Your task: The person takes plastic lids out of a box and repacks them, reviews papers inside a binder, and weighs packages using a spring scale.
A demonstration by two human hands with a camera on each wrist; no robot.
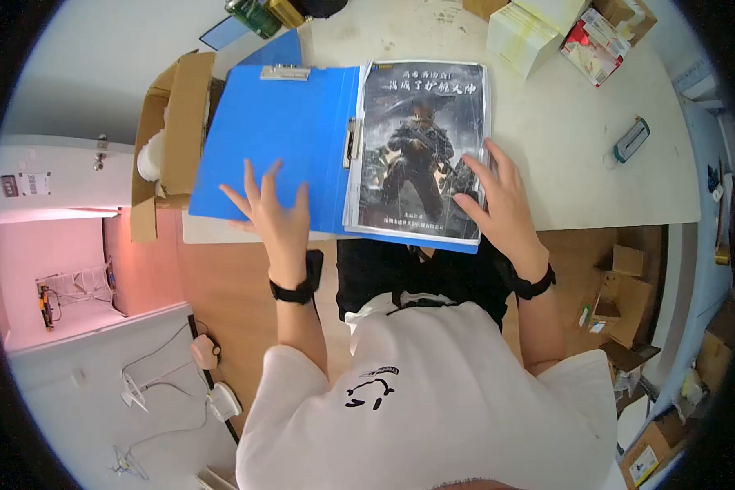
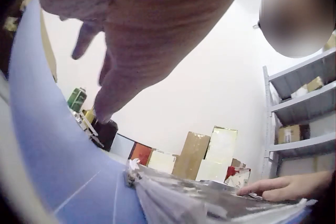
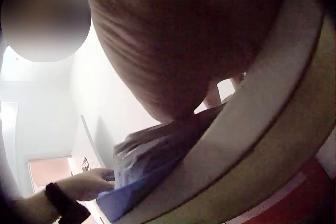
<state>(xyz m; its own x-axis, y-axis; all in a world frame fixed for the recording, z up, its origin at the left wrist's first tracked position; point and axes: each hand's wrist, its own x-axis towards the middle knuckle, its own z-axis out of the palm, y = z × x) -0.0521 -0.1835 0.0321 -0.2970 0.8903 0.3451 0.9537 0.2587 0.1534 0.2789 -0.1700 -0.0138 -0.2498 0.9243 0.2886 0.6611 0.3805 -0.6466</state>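
- Left hand (image 1: 278, 219), fingers spread, hovers over a blue clip folder (image 1: 273, 135).
- Right hand (image 1: 509, 206), fingers extended, rests on its paper stack (image 1: 416, 196).
- Folder lies opened, overhanging the tabletop's (image 1: 580, 175) front edge; page-turning appears not yet begun.

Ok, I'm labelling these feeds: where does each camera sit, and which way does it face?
Head: on the head, facing forward and down at the blue folder on the table; left hand, right hand and white shirt show.
Left wrist: on that wrist, looking past the left hand across the folder toward shelves; the right hand shows.
Right wrist: on that wrist, looking past the right hand along the table edge; the left hand shows.
The wrist views share the folder and both hands.
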